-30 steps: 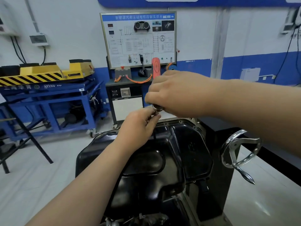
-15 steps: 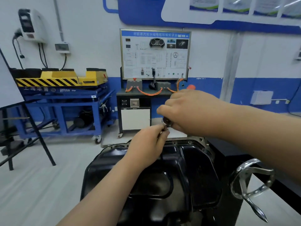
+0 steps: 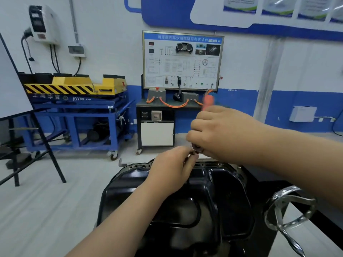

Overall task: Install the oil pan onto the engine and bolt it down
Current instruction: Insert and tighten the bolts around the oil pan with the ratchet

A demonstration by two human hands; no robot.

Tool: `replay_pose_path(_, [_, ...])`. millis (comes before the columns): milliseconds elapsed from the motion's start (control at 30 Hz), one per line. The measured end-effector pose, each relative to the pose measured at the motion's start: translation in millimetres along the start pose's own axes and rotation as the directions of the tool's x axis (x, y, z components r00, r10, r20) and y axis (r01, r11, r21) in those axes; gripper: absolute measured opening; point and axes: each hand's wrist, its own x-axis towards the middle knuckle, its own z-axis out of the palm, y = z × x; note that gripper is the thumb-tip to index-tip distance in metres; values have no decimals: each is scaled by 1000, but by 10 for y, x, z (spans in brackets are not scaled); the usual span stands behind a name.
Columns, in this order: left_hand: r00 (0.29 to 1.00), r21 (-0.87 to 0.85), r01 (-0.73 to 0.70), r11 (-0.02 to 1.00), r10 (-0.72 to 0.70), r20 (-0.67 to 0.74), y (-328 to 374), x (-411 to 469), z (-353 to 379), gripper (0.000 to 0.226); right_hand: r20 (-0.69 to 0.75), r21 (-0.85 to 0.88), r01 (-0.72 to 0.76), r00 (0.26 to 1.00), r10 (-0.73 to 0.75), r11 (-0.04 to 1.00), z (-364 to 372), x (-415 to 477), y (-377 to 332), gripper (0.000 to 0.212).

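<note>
Head view: glossy black ribbed oil pan [image 3: 222,197].

1. Hands: two, a left hand [image 3: 172,167] and a right hand [image 3: 219,134].
2. Black oil pan [image 3: 228,191]: just one.
3. Red-handled tool [image 3: 207,103]: one, kinda blurry.
4. Chrome handwheel [image 3: 289,210]: one.
5. Wiring display board [image 3: 182,60]: one, plus one cabinet [image 3: 156,133] under it.
6. Blue cart [image 3: 78,115]: one, carrying one yellow striped unit [image 3: 74,84].
7. White boxes on the wall: three. There's the big wall box [image 3: 43,23], the small wall box [image 3: 76,51] and the right-side wall box [image 3: 302,114].
</note>
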Motion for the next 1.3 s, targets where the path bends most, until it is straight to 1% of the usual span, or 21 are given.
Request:
replay_pose_path(33, [998, -22, 53, 998, -53, 18, -15, 4, 3, 17, 58, -25, -55, 997, 56, 998, 4, 27, -35, 23])
replay_pose_path(100, [991, -42, 134, 990, -133, 23, -45, 22, 16, 32, 111, 78, -251, 964, 242, 965, 11, 57, -95, 49])
replay_pose_path(133, [990, -22, 139, 990, -139, 32, -45, 34, 17, 35, 137, 130, -296, 951, 279, 946, 31, 61, -127, 54])
replay_pose_path(167, [991, -13, 125, 992, -124, 51, -36, 35, 7, 29, 148, 179, -324, 942, 300, 929, 60, 55, -158, 56])
replay_pose_path(200, [993, -24, 97, 995, -96, 64, -32, 26, 2, 21, 131, 173, -276, 958, 256, 945, 76, 42, -157, 55])
replay_pose_path(233, [995, -33, 71, 997, -69, 70, -30, 16, -5, 19, 72, 140, -153, 987, 144, 978, 89, 28, -129, 50])
replay_pose_path(267, [997, -38, 41, 998, -38, 68, -44, 4, -4, 19, -9, 92, -5, 1000, 6, 996, 96, -4, -87, 40])
replay_pose_path(300, [998, -50, 18, 999, -15, 58, -53, -6, -4, 15, -80, 56, 72, 995, -68, 996, 96, -25, -36, 27])
replay_pose_path(333, [999, -69, 7, 998, -3, 52, -53, -12, -7, 12, -120, 60, 94, 989, -87, 994, 100, -46, 24, 16])
replay_pose_path(367, [998, -84, 15, 996, -10, 63, -40, -8, -16, 11, -122, 80, 66, 991, -56, 995, 98, -56, 65, 11])
replay_pose_path(467, [996, -121, 57, 991, -48, 70, -37, 7, -9, 11, -31, 153, -33, 999, 38, 988, 108, -28, 24, 16])
replay_pose_path(567, [995, -139, 88, 986, -80, 63, -34, -2, -29, 18, 8, 115, -91, 996, 91, 989, 62, 27, 15, 32])
replay_pose_path(767, [972, -167, 233, 958, -235, 3, -56, -6, 30, 25, -3, 208, -152, 988, 156, 966, 104, 22, -39, 49])
replay_pose_path(867, [967, -205, 251, 946, -256, 0, -71, -17, 54, 25, -52, 234, -147, 985, 163, 961, 141, -2, -27, 41])
replay_pose_path(967, [973, -202, 226, 953, -232, -8, -77, -8, 76, 20, -11, 273, -97, 994, 104, 957, 171, 5, -13, 25])
replay_pose_path(1033, [982, -193, 184, 964, -186, 5, -89, 20, 67, 32, 13, 284, -57, 998, 56, 957, 144, 1, 15, 15])
replay_pose_path(1100, [988, -203, 157, 966, -156, 21, -117, 28, 79, 42, 33, 241, -11, 999, 3, 970, 78, 12, 56, 15])
replay_pose_path(1167, [987, -209, 159, 965, -159, 16, -136, 39, 82, 39, 34, 136, 13, 999, -18, 991, -5, 76, 57, 14])
replay_pose_path(1233, [989, -206, 144, 968, -146, 6, -157, 45, 92, 41, 84, 77, -43, 996, 37, 996, -63, 136, 33, 8])
replay_pose_path(1267, [991, -200, 130, 971, -131, 7, -157, 50, 98, 42, 122, 87, -112, 987, 101, 990, -80, 146, 14, 10])
replay_pose_path(1300, [993, -192, 114, 975, -113, 17, -147, 58, 103, 43, 158, 115, -192, 972, 173, 975, -78, 139, -9, 20])
